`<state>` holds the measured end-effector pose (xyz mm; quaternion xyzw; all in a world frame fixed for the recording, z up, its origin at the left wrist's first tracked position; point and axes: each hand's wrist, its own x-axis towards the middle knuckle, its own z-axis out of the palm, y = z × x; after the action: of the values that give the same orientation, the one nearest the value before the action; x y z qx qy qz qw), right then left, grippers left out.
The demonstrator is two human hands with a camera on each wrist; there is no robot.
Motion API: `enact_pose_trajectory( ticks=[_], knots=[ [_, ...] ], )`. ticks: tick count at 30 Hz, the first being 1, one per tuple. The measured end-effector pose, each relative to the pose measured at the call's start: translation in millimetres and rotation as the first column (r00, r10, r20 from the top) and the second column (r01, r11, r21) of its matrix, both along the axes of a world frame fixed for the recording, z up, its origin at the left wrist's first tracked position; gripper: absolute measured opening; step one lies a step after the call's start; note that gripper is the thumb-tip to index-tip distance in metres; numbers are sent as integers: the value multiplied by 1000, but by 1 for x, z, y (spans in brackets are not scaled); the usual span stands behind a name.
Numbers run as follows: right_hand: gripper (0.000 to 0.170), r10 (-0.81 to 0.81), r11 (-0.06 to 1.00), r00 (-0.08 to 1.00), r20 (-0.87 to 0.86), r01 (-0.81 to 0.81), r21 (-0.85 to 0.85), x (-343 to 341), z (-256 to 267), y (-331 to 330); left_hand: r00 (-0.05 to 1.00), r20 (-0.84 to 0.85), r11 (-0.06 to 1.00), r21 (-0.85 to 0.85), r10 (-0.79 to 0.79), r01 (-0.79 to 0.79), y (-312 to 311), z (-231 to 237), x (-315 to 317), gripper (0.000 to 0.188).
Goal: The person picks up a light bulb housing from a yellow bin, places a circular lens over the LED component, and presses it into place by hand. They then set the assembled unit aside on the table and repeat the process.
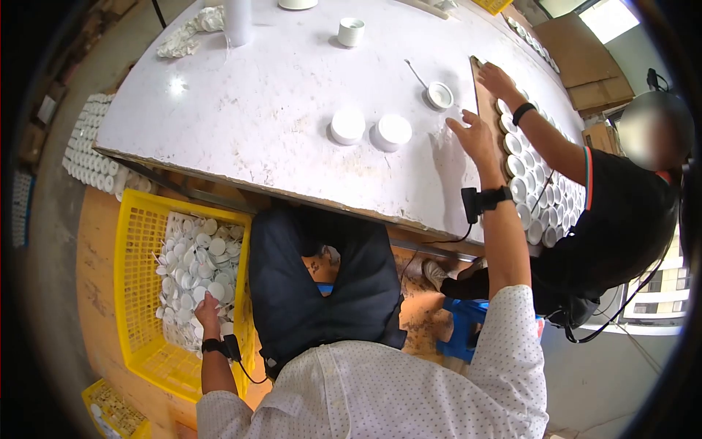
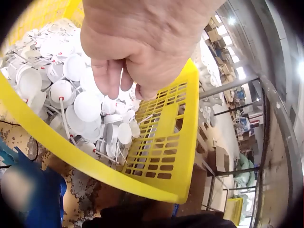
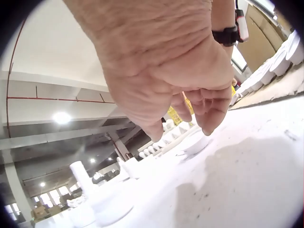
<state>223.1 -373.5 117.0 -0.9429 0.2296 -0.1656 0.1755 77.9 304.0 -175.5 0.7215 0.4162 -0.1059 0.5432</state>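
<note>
My left hand (image 1: 208, 313) (image 2: 142, 47) reaches over a pile of small white discs with thin stems (image 1: 191, 252) (image 2: 88, 107) in a yellow basket (image 1: 139, 293) (image 2: 190, 137). Its fingers bend loosely down toward the discs, with no grip on one visible. Above the white table (image 1: 285, 124), my right hand (image 1: 475, 139) (image 3: 166, 80) hangs with fingers apart and nothing between them. Just beyond its fingertips is a small white dish (image 1: 439, 96) (image 3: 194, 145) with a thin stick at its rim. Two round white pieces (image 1: 347, 126) (image 1: 393, 132) stand to the left.
Another person's hand (image 1: 497, 79) touches a board with rows of white cups (image 1: 537, 175) at right. Farther back stand a stack of white dishes (image 1: 351, 32), a white cylinder (image 1: 238, 22) and crumpled material (image 1: 191, 33). A blue stool (image 1: 457, 329) is below the table.
</note>
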Motion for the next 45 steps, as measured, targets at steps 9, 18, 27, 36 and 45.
enact_pose_trajectory(
  ticks=[9, 18, 27, 36, 45],
  knots=[
    [87, -47, 998, 987, -151, 52, 25, 75, -23, -18, 997, -32, 992, -110, -67, 64, -34, 26, -20, 25],
    [78, -58, 998, 996, 67, 58, -3, 38, -13, -22, 868, 185, 888, 98, -460, 449, -80, 79, 24, 21],
    [75, 686, 703, 708, 167, -705, 100, -109, 38, 112, -125, 604, 437, 689, -787, 579, -261, 307, 45, 48],
    [79, 946, 255, 311, 87, -883, 393, -141, 25, 209, 126, 583, 291, 198, -803, 936, -263, 276, 21, 77],
    [48, 42, 960, 976, 213, -99, 263, -5, -16, 106, 384, 601, 521, 65, -701, 851, -231, 243, 10, 72]
  ],
)
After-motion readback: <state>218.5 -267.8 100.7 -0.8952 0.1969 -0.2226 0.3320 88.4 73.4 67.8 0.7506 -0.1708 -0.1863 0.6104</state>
